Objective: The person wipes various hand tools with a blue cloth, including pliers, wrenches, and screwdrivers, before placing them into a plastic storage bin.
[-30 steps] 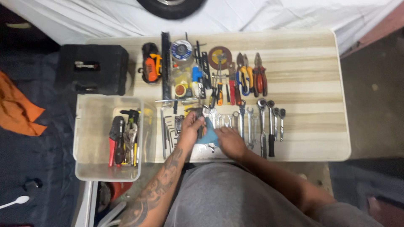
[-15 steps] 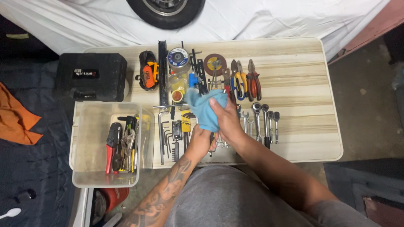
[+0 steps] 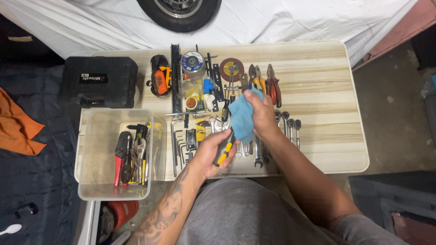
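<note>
Table [image 3: 318,136]: pale wood-grain top, carrying tools laid out in rows so each kind sits with its like
Case [image 3: 100,81]: black, shut, at the table's far left corner, off the working area
Bin [image 3: 91,181]: clear plastic, at the table's left edge, holding red-handled pliers and other hand tools loose in a heap
Tyre [image 3: 179,11]: lies beyond the table on white sheeting, only partly in view
Discs [image 3: 193,61]: a blue one and a brown one flat at the back row, beside a black and orange tape measure
Pliers [image 3: 272,86]: red and orange handles, side by side at the back, handles toward the person
Wrenches [image 3: 290,129]: lined up parallel in the front row, partly hidden by the right arm
Hex keys [image 3: 179,145]: laid near the bin, long arms parallel
Right hand [image 3: 261,113]: closed round a blue cloth [image 3: 240,120], which wraps the tool's upper end as for wiping
Left hand [image 3: 211,152]: fingers closed on a black and yellow screwdriver [image 3: 223,152] handle, held tilted above the front row, steadying it against the cloth
</note>
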